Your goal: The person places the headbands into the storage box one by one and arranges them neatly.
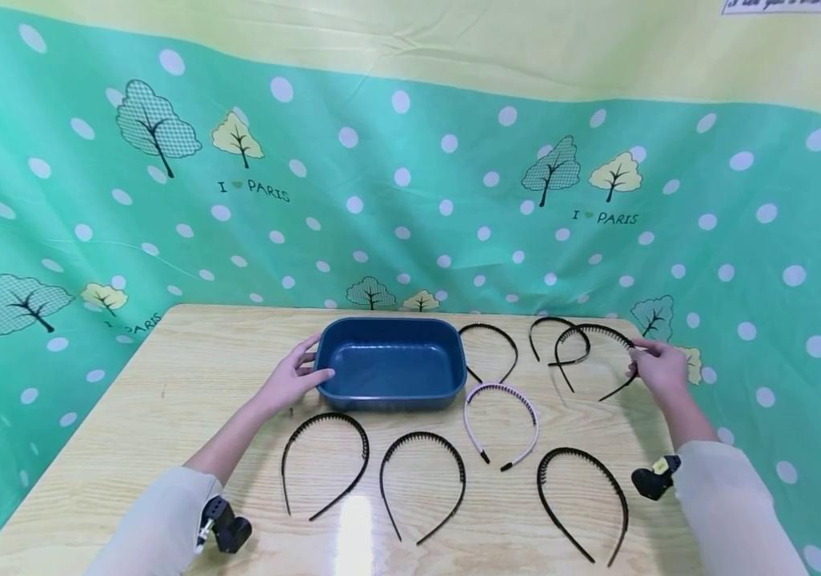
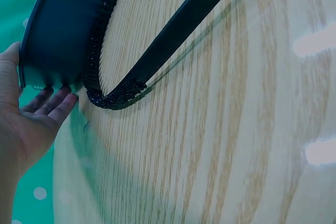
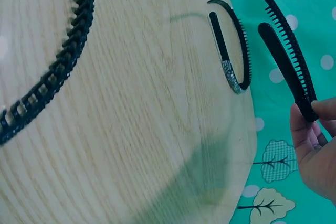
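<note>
My right hand (image 1: 661,370) pinches one side of a black toothed headband (image 1: 601,327), held up off the table at the right. In the right wrist view, thumb and fingers grip that headband (image 3: 296,51) near its bend. Another black headband (image 1: 552,319), with a glittery section, lies on the table behind it. At the left end of a dark blue rectangular bin (image 1: 389,402), my left hand (image 1: 295,378) grips the wall, thumb over the rim and fingers outside. The bin's visible inside holds nothing.
A lilac headband (image 1: 531,410) lies right of the bin, near a black one (image 1: 514,350). Along the front lie three more black headbands, at left (image 1: 366,448), middle (image 1: 462,472) and right (image 1: 624,504). A green patterned cloth (image 1: 410,200) hangs behind the wooden table (image 1: 202,360).
</note>
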Demonstrator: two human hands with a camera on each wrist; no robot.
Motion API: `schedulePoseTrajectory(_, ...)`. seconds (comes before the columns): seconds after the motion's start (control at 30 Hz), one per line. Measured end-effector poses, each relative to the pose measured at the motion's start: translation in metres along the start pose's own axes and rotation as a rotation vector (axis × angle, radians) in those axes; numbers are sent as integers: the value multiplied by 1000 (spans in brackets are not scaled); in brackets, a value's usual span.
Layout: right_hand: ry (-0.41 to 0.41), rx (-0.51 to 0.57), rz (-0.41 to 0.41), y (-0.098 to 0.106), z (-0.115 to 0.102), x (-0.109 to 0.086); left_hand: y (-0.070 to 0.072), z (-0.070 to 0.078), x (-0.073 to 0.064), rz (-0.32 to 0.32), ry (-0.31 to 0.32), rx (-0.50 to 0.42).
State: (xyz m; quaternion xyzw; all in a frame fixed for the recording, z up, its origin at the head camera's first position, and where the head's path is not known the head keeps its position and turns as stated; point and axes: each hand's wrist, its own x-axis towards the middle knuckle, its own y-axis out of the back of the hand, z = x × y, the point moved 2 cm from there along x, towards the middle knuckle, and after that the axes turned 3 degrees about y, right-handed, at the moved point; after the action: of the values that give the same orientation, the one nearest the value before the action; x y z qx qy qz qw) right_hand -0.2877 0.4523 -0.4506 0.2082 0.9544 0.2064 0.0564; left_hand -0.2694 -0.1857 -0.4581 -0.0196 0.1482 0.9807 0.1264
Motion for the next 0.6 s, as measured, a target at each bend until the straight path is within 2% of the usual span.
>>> schedulePoseTrajectory(0.23, 75, -64, 60, -9, 39, 37, 1, -1, 0, 4, -8, 4)
schedulePoseTrajectory(0.4, 85, -63, 30, -15, 39, 40, 1, -1, 0, 0, -11, 0)
schedulePoseTrajectory(0.43, 68, -68, 16, -17, 22, 27, 1, 0, 0, -2, -14, 2)
schedulePoseTrajectory(0.5, 52, -84, 9, -20, 7, 15, 1, 0, -1, -2, -19, 10)
schedulePoseTrajectory(0.6, 9, -109, -22, -25, -38, -20, 1, 1, -1, 3, -18, 18)
